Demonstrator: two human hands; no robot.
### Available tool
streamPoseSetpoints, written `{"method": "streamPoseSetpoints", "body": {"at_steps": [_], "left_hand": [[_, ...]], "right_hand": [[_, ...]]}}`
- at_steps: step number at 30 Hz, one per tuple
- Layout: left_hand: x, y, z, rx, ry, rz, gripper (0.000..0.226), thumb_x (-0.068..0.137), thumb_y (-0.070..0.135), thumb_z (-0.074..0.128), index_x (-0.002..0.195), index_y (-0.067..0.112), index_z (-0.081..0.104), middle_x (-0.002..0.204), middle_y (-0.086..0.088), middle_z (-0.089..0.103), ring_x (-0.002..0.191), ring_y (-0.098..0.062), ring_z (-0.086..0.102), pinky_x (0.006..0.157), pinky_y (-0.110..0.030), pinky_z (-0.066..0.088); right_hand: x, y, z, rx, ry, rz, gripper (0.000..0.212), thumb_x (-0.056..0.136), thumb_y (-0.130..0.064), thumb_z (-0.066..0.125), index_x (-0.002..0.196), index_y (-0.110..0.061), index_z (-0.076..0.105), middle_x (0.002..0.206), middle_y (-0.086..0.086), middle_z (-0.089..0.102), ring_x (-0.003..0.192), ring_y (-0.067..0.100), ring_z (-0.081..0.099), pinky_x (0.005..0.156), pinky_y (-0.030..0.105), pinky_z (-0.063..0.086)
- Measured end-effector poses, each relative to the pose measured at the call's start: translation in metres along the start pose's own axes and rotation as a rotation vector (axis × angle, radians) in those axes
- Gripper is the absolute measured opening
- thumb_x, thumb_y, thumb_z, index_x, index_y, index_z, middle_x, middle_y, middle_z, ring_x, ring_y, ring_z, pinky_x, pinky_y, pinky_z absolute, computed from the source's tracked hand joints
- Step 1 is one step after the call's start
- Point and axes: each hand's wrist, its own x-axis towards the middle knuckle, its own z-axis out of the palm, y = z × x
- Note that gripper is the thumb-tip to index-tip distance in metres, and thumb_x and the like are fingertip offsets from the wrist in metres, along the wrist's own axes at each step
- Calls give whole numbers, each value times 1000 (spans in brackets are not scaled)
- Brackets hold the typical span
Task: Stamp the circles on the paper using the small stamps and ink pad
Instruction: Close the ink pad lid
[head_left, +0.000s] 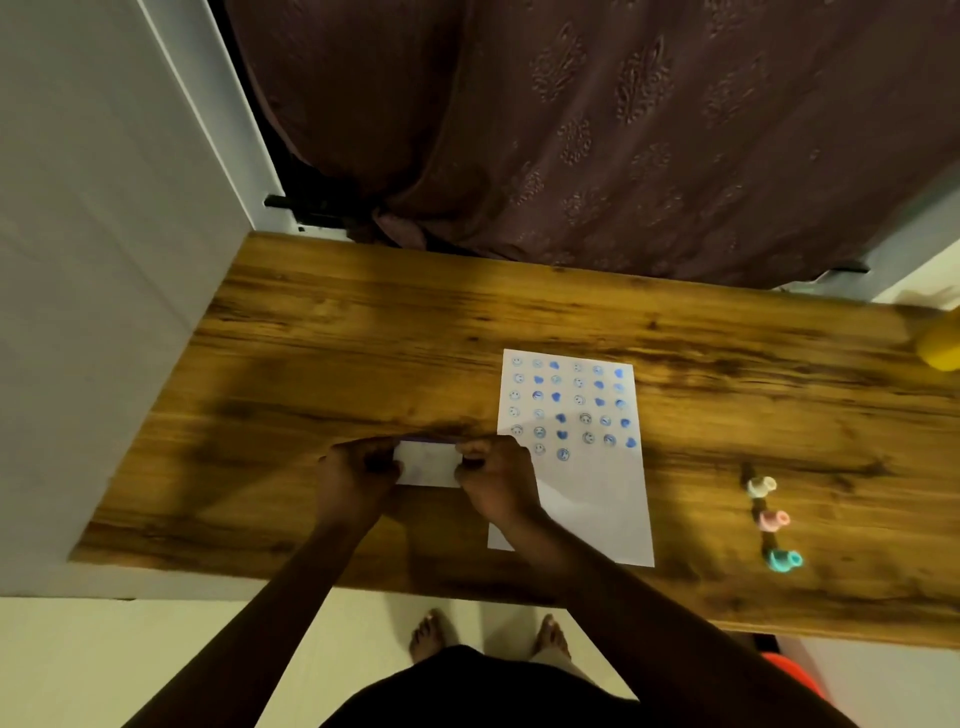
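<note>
Between both hands, just left of the sheet: small white ink pad (429, 462), flat box shape, a dark strip along its far edge, held low over the wooden table (322, 332). Whether resting on the wood or lifted slightly, cannot tell. Left hand (357, 470) curled around the box's left end, fingers closed on it. Right hand (496, 475) curled around the right end, thumb and fingers pinched on it, wrist lying across the lower left corner of the paper.

Immediately right of the right hand: white paper (592, 499), long side running away from the body, upper half filled with rows of blue marks, some smiling faces, some solid hearts; lower half bare.

Well right of the paper, apart from both hands: three small stamps in a line, all lying on their sides. White stamp (761, 486) farthest, pink stamp (774, 519) in the middle, teal stamp (784, 560) nearest.

Far right table edge: blurred yellow object (940, 345), cut by the frame.

Beyond the table: dark patterned curtain (623, 130). Below it: bare feet (431, 634) on a pale floor.
</note>
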Motion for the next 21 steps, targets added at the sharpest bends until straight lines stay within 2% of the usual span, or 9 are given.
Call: {"method": "streamPoseSetpoints", "body": {"at_steps": [3, 7, 10, 13, 17, 19, 21], "left_hand": [[0, 12, 4, -21, 19, 0, 24, 85, 2, 78, 108, 10, 78, 103, -7, 79, 95, -28, 75, 84, -42, 60], [1, 45, 21, -44, 23, 60, 30, 84, 4, 81, 113, 12, 76, 112, -8, 78, 100, -20, 73, 85, -33, 56], [3, 71, 45, -180, -37, 32, 36, 84, 0, 80, 117, 10, 73, 118, -9, 76, 105, -23, 73, 87, -43, 62], [2, 99, 81, -205, -64, 22, 38, 84, 0, 80, 119, 11, 75, 119, -10, 77, 102, -30, 76, 85, -54, 63], [-4, 133, 134, -165, -92, 73, 46, 83, 3, 82, 126, 16, 72, 127, -6, 75, 112, -24, 73, 95, -47, 60], [-10, 147, 159, -223, -148, 70, 51, 83, 2, 82, 130, 19, 69, 130, -5, 73, 115, -22, 71, 99, -47, 56], [-14, 159, 187, -212, -131, 122, 50, 81, 3, 84, 127, 18, 70, 126, -5, 75, 113, -18, 71, 101, -45, 54]], "right_hand": [[-2, 3, -10, 42, 19, 8, 38, 91, -12, 72, 129, -19, 71, 133, 0, 71, 122, 17, 67, 103, 29, 53], [-1, 8, -42, 58, 102, -2, 42, 90, -10, 73, 130, -19, 70, 134, 1, 70, 126, 19, 64, 108, 33, 51], [-2, 15, -76, 38, 190, -20, 41, 89, -9, 74, 129, -16, 71, 132, 2, 71, 124, 19, 65, 109, 35, 51], [-5, 29, -115, 29, 257, -2, 40, 90, -8, 74, 130, -13, 71, 134, 4, 70, 125, 21, 66, 111, 38, 50], [-8, 58, -166, -37, 299, 14, 37, 89, -9, 74, 126, -15, 74, 131, 4, 72, 120, 20, 69, 104, 37, 56], [-7, 75, -191, -52, 320, 51, 33, 89, -12, 75, 121, -16, 76, 126, 3, 75, 113, 19, 72, 93, 29, 59], [-4, 92, -216, -90, 349, 79, 29, 86, -13, 77, 114, -18, 78, 117, 2, 78, 103, 18, 74, 79, 21, 58]]}}
